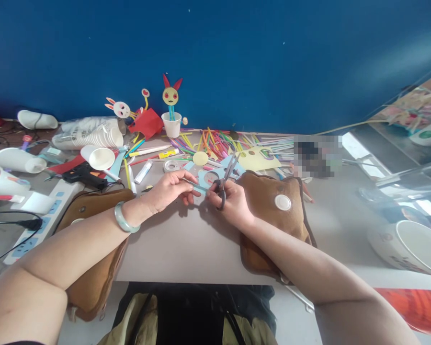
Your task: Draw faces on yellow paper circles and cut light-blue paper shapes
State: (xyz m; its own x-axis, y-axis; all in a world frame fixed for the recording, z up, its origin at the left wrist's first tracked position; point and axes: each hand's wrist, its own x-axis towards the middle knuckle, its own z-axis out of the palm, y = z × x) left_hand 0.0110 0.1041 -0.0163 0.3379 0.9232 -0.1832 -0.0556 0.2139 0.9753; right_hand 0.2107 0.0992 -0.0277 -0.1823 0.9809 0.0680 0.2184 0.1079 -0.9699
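Observation:
My right hand [232,201] is closed round the black handles of a pair of scissors [232,167], whose metal blades point up and away, slightly apart. Facing it, my left hand [177,189] pinches a thin light-blue strip [198,187] that reaches across toward the fingertips of my right hand. Whether the right fingertips also grip the strip, I cannot tell. Just beyond both hands lie light-blue paper pieces [233,166] with round holes cut in them. A pale yellow paper sheet [260,159], also with holes, lies past the scissors.
Brown cushions [273,215] lie under or beside both forearms. Colourful pipe cleaners [215,141] are heaped by the blue wall. A white paper cup [171,125] holds a rabbit-eared figure. On the left are a glue gun [84,176], stacked cups [89,136] and a power strip [46,218].

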